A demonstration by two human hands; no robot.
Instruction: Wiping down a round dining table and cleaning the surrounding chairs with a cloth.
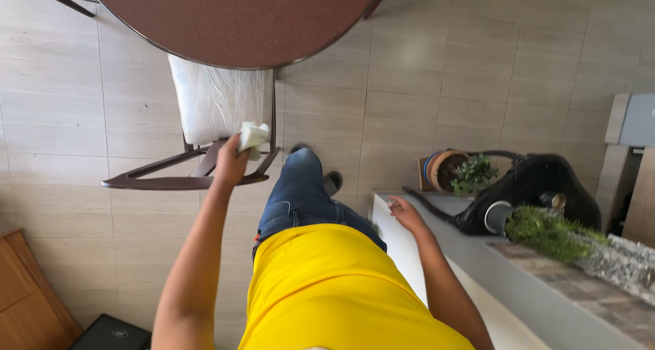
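Yellow shirt (327, 288) fills the bottom. Left hand (230, 164) is closed around a white cloth (254, 136) by the chair (205, 118), wiping barely begun. Right hand (407, 213) rests open on the white ledge (402, 248).

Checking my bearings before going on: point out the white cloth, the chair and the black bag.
white cloth (254, 136), head view, on the bunched part above the left hand.
chair (170, 182), head view, on its dark backrest rail.
black bag (539, 179), head view, on its top.

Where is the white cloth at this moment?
In the head view, the crumpled white cloth is in the left hand, just left of centre, against the dark wooden backrest of the chair with the plastic-wrapped white seat, below the round brown table.
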